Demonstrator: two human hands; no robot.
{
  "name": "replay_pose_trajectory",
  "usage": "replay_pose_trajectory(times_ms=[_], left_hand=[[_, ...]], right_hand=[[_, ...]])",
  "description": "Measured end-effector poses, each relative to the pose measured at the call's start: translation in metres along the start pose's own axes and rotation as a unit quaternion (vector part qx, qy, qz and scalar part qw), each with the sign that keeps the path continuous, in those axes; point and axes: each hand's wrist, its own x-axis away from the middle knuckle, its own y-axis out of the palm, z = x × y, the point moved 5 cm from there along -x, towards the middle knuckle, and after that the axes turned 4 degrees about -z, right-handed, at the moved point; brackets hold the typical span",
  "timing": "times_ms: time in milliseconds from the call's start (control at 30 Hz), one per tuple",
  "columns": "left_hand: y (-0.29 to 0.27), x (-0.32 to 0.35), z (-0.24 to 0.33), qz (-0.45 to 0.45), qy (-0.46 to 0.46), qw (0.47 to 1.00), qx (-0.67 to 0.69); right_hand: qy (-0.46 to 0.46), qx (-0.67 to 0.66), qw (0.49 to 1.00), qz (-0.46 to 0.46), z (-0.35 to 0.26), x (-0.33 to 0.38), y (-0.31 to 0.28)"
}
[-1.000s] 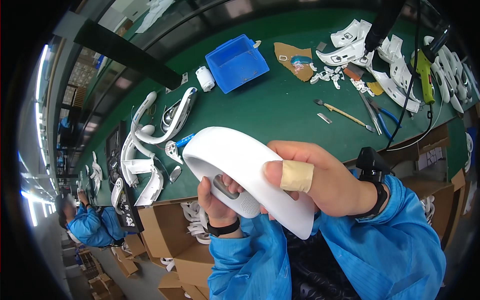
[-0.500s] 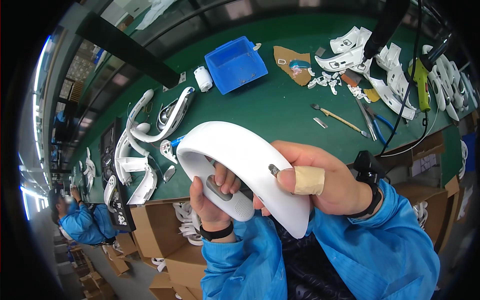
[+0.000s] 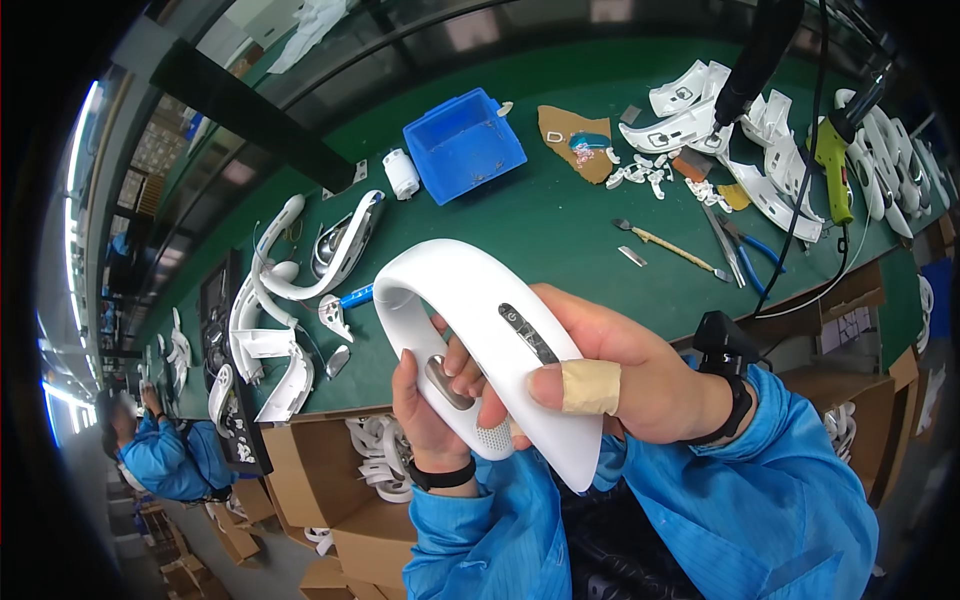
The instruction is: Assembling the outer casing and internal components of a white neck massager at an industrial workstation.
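Note:
A white U-shaped neck massager (image 3: 450, 275) is held up in front of me, its curved end pointing away. My right hand (image 3: 630, 370) grips the right arm, with the tape-wrapped thumb lying on the outer face just below a dark button strip (image 3: 527, 332). Around the other arm, near its perforated end, my left hand (image 3: 435, 420) is closed. A shiny metal pad (image 3: 447, 384) shows on that arm's inner side, beside the left fingers. Some of the right fingers are hidden behind the massager.
On the green bench (image 3: 500, 215) stand a blue bin (image 3: 465, 150) and a white bottle (image 3: 401, 174). Massager parts (image 3: 265, 345) lie at left. Pliers (image 3: 745, 250), a brush (image 3: 670, 248), a green electric screwdriver (image 3: 832, 170) and white shells (image 3: 690, 110) are at right. Cardboard boxes (image 3: 310, 465) sit below.
The massager has turned slightly and its curved end has shifted right. My right thumb has slid down, uncovering the dark button strip it was mostly covering.

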Motion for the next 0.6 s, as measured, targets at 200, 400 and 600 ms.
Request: replay_pose_trajectory(times_ms=[200,400,600], left_hand=[[0.002,-0.002,-0.003,0.012,-0.015,1.000,-0.001],[0.004,0.000,-0.005,0.027,-0.024,0.999,0.014],[-0.003,0.000,-0.007,-0.023,-0.033,0.995,0.088]], right_hand=[[-0.001,0.000,1.000,-0.004,0.001,-0.002,-0.001],[-0.014,0.030,0.999,-0.019,0.003,-0.001,-0.001],[-0.005,0.040,0.999,-0.027,0.005,0.000,-0.001]])
